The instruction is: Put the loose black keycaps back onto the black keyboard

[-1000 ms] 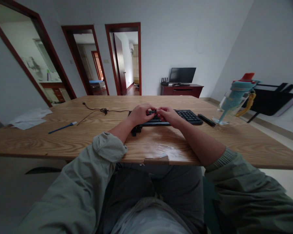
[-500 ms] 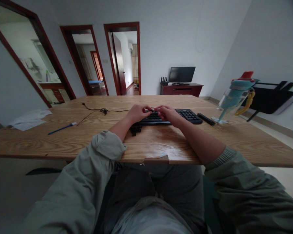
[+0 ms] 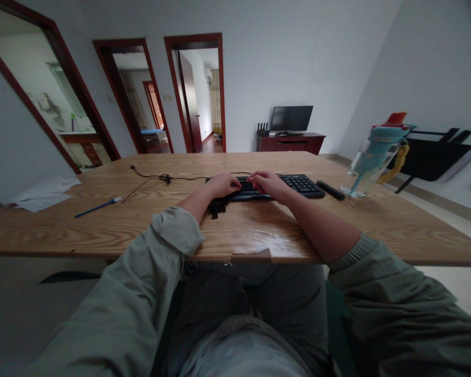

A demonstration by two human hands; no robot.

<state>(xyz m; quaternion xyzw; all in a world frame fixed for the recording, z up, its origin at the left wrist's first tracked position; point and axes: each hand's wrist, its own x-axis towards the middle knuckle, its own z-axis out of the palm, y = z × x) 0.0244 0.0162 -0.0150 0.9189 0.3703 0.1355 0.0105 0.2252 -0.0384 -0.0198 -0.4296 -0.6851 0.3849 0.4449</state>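
Observation:
A black keyboard (image 3: 303, 185) lies on the wooden table before me, its middle partly covered by both hands. My left hand (image 3: 222, 185) is over the keyboard's left part, fingers bent down to the keys and drawn together; whatever they pinch is too small to tell. Just right of it, my right hand (image 3: 268, 183) hovers over the middle keys with thumb and forefinger pinched; anything between them is hidden. Several small loose black pieces, which look like keycaps (image 3: 217, 208), lie in front of the keyboard near my left wrist.
A bundled black cable (image 3: 165, 178) runs left of the keyboard. Farther left are a blue brush-like stick (image 3: 98, 207) and white papers (image 3: 43, 193). To the right lie a black bar-shaped object (image 3: 330, 190) and a clear bottle with a blue lid (image 3: 377, 157). The table's front edge (image 3: 149, 255) is close to me.
My left hand has lowered slightly, its fingertips moving from up near the right hand's down to the keys. My right hand stays nearly in place, its fingers a little more curled.

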